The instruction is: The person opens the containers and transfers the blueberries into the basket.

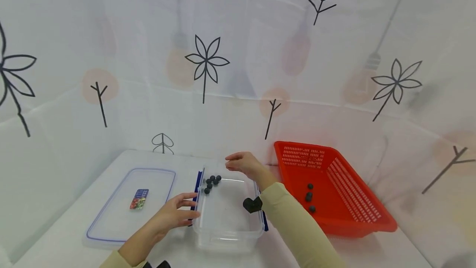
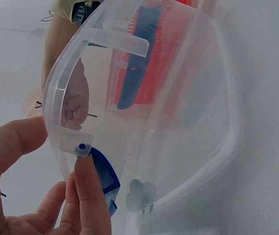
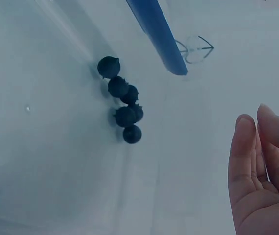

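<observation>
A clear plastic food container (image 1: 227, 235) with blue side latches stands open in the middle of the table. Several blueberries (image 3: 125, 116) lie clustered in its far left corner. Fingertips of my left hand (image 1: 174, 215) touch the container's left side, by a blue latch (image 2: 105, 171) that hangs down. My right hand (image 1: 245, 165) is raised over the container's far right edge, its thumb and fingertips close together. No item shows between them in the right wrist view. More blueberries (image 1: 308, 197) lie in a red basket (image 1: 357, 227) on the right.
A clear lid (image 1: 111, 222) with a blue seal and a printed label (image 1: 139, 199) lies flat on the left of the white table (image 1: 167, 255). A white patterned curtain (image 1: 238, 69) hangs behind the table. The red basket stands close to the container's right side.
</observation>
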Motion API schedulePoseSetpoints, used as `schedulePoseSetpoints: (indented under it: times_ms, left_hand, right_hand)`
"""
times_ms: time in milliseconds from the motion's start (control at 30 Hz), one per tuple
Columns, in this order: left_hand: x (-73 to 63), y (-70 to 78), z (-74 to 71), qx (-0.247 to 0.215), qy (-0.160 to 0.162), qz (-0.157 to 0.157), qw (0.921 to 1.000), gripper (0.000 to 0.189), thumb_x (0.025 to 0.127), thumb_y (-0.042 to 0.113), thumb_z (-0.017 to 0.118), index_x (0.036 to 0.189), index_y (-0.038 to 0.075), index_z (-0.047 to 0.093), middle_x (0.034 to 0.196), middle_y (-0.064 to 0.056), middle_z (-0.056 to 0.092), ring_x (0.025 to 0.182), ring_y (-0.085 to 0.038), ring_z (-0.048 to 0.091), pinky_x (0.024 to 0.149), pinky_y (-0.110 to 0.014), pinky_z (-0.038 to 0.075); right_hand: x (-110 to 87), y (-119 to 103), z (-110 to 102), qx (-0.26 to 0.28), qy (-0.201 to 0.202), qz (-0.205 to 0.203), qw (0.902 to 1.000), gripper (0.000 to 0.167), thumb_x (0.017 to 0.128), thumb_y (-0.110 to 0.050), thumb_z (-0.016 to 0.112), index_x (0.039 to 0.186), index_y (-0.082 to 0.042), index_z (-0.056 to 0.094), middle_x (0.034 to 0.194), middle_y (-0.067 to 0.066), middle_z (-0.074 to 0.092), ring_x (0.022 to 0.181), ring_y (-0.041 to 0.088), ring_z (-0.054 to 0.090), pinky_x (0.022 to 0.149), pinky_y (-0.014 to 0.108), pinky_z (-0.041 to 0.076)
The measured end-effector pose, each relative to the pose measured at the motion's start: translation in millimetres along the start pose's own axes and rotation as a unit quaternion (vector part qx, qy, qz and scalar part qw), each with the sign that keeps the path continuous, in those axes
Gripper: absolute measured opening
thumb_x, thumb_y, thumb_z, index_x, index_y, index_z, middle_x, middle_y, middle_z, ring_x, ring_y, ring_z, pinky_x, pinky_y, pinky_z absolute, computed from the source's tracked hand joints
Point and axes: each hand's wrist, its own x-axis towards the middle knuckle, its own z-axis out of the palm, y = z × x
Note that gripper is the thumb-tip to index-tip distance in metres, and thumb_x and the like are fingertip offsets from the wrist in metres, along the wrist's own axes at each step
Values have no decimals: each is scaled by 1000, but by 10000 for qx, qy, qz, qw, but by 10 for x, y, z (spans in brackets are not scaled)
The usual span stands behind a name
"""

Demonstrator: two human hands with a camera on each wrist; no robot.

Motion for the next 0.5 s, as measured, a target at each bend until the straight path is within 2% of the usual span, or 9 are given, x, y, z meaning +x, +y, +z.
schedulePoseSetpoints:
  times_ms: [267, 500]
  left_hand:
    - [12, -6, -22, 29, 9, -89, 10000, 63, 78, 10, 75, 133, 4, 46, 118, -15, 54, 92, -22, 59, 77, -40, 54]
    - [35, -13, -27, -55, -70, -75, 9999, 63, 77, 10, 75, 133, 4, 46, 118, -15, 54, 90, -22, 59, 78, -40, 54]
  right_hand:
    - [153, 73, 231, 386, 42, 75, 9992, 28, 87, 4, 60, 115, 10, 58, 102, 17, 63, 89, 22, 63, 87, 33, 50]
    - [243, 173, 425, 143, 159, 163, 9996, 28, 84, 2, 64, 111, 8, 61, 98, 14, 65, 85, 19, 64, 84, 31, 52]
